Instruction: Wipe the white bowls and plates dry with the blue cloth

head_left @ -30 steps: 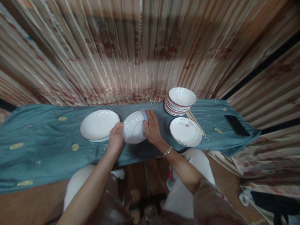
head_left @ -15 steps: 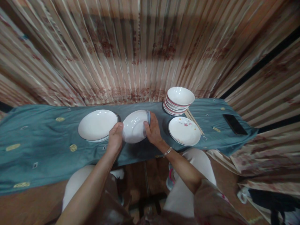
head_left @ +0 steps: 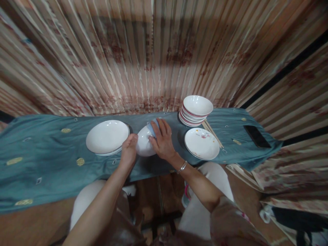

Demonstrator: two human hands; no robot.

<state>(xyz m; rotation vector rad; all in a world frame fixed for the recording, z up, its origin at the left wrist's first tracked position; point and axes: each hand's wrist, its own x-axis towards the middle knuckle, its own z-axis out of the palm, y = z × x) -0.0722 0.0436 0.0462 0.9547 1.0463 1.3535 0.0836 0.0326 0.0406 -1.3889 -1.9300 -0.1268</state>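
A white plate (head_left: pixel 144 143) is held up over the table between my two hands, its underside seemingly toward me. My left hand (head_left: pixel 128 148) grips its left edge, thumb on top. My right hand (head_left: pixel 163 140) presses a light-blue cloth (head_left: pixel 153 127) onto the plate's upper right part, fingers bent over the cloth. Just left of my left hand lies a stack of large white plates (head_left: pixel 107 137). To the right of my right hand rests a small stack of flower-patterned plates (head_left: pixel 202 143).
Behind the patterned plates stands a stack of red-rimmed white bowls (head_left: pixel 197 107). Wooden chopsticks (head_left: pixel 212 132) lie beside them. A black phone (head_left: pixel 256 136) sits near the right end of the green tablecloth (head_left: pixel 56 171). Floral curtains (head_left: pixel 164 61) hang behind the table.
My right hand has moved from the plate's right edge inward and left over its surface, taking the cloth along. My left hand still holds the left edge.
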